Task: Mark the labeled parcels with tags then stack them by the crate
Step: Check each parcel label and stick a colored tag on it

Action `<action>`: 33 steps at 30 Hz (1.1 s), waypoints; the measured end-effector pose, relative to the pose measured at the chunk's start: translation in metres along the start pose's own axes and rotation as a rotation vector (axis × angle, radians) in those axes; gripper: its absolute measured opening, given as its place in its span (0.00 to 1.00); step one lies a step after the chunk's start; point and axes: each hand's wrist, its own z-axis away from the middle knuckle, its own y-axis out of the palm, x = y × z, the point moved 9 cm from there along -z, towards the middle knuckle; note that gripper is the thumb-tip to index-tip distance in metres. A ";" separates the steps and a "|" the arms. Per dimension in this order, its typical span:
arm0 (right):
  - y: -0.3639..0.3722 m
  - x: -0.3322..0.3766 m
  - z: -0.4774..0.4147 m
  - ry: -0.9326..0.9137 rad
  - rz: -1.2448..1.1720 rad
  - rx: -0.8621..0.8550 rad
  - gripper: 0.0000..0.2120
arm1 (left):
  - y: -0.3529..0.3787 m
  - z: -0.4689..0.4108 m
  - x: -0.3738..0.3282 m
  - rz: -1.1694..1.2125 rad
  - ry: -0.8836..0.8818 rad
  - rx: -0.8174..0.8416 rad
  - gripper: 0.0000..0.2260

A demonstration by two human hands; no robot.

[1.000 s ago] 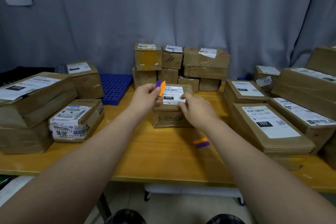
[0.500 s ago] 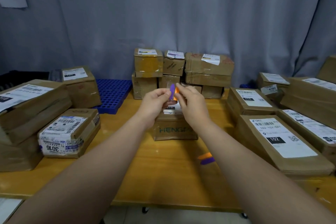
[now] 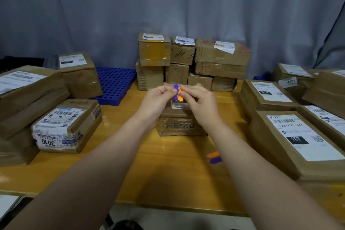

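While 3016 parcel (image 3: 61, 127) is lying at your left on table (image 3: 177, 164), near blue crate (image 3: 115, 84), your left hand (image 3: 158, 99) is pinching purple tag (image 3: 175, 92) with thumb and curled fingers. Orange tag (image 3: 180, 95) is touching it; your right hand (image 3: 201, 102) is pinching that one, fingers curled. Both hands are hovering over small labeled parcel (image 3: 179, 125) at mid-table. Spare tags (image 3: 214, 157) are lying beside your right forearm. 102 parcel (image 3: 298, 140) is resting at right.
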 end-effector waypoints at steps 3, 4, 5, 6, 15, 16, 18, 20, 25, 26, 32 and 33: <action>0.002 -0.002 0.000 0.014 0.021 0.013 0.13 | 0.001 -0.001 0.000 -0.022 -0.003 0.007 0.07; 0.002 -0.004 0.000 0.030 0.027 0.010 0.13 | 0.001 -0.001 0.000 -0.031 -0.004 0.015 0.07; 0.003 -0.006 0.000 0.042 0.032 0.008 0.14 | 0.001 -0.001 0.000 -0.041 -0.006 0.024 0.07; 0.003 -0.006 0.000 0.043 0.033 0.007 0.14 | 0.001 -0.001 0.001 -0.045 -0.011 0.038 0.08; -0.002 -0.006 0.002 0.027 -0.027 -0.054 0.12 | 0.004 -0.003 0.003 -0.017 -0.090 0.091 0.07; -0.002 -0.007 0.002 0.032 -0.038 -0.058 0.12 | 0.003 -0.004 0.004 -0.018 -0.090 0.086 0.07; -0.002 -0.008 0.002 0.042 -0.057 -0.062 0.12 | 0.003 -0.005 0.005 -0.013 -0.097 0.077 0.07; -0.002 -0.009 0.002 0.039 -0.064 -0.063 0.12 | 0.003 -0.005 0.006 -0.008 -0.112 0.060 0.07; -0.003 -0.013 0.001 0.077 -0.101 -0.045 0.07 | 0.001 -0.005 0.006 -0.020 -0.152 0.014 0.08; -0.002 -0.013 0.000 0.084 -0.109 -0.036 0.06 | 0.001 -0.005 0.006 -0.026 -0.158 0.010 0.08; -0.004 -0.009 -0.006 0.094 -0.035 -0.017 0.07 | 0.004 -0.002 0.001 -0.056 -0.156 0.007 0.08; -0.004 -0.008 -0.006 0.093 -0.010 -0.014 0.07 | 0.004 -0.002 0.000 -0.073 -0.152 0.011 0.08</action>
